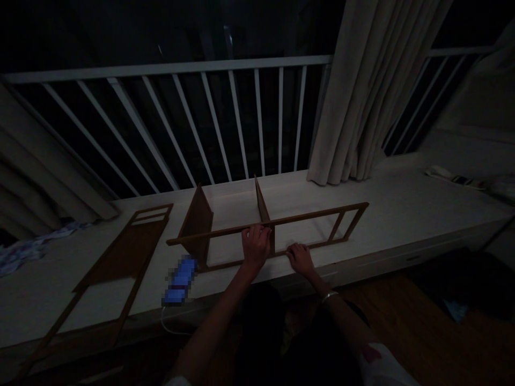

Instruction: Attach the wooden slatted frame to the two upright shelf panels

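A brown wooden side frame (317,215), ladder-like with two long rails, lies along the white window ledge. Two wooden boards, one at the left end (196,222) and one near the middle (261,199), stand up behind it and meet it. My left hand (256,247) is closed on the upper rail where the middle board joins. On the lower rail, just to the right of that joint, my right hand (300,258) has its fingers curled over the wood. Whether a small part sits between my left fingers is too dark to see.
A second wooden frame with a panel (124,252) lies flat at the left, overhanging the ledge (402,206). A blurred blue device (181,281) with a white cable is beside it. White railing (231,123) and curtains (358,91) stand behind. Drawers line the ledge's front.
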`<state>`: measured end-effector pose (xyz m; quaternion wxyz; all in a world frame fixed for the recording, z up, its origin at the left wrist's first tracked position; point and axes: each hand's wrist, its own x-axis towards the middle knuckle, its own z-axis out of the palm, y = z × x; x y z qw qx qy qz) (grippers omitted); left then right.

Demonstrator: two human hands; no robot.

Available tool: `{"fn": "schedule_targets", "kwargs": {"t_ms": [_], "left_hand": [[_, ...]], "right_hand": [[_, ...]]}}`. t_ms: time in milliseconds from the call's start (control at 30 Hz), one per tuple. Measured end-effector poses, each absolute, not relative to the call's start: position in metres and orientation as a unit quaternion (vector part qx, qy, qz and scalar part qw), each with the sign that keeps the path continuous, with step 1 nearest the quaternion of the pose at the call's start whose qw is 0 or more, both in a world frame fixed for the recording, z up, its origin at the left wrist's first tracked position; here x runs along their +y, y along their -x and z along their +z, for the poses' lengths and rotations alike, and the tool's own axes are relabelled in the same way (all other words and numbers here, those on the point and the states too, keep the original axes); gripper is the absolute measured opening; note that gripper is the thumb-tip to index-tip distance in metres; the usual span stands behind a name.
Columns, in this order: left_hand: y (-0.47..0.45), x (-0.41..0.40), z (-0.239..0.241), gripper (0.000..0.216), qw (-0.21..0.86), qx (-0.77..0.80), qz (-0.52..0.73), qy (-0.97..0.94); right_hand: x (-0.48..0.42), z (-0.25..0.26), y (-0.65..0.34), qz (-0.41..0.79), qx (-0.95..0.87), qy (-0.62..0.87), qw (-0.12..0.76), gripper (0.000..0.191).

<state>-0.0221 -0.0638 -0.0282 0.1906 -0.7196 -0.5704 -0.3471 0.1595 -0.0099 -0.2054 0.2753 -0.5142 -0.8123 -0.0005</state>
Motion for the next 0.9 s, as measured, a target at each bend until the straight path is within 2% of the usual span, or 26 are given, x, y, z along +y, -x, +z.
{"fn": "schedule_targets", "kwargs": {"t_ms": [467,667,900], "left_hand": [[0.019,-0.058,-0.013,0.017,0.172,-0.580,-0.335,0.722],[0.029,-0.053,-0.007,0.034,0.172,-0.610,-0.337,0.696],[0.043,-0.046,-0.003,0.036,0.124,-0.618,-0.209,0.748]], "right_hand": [[-0.006,-0.209,-0.160,0.005,-0.812,0.515,0.275,0.021],[-0.007,-0.209,-0.160,0.004,-0.814,0.514,0.271,0.022],[-0.007,-0.208,-0.159,0.001,-0.814,0.516,0.268,0.022]]}}
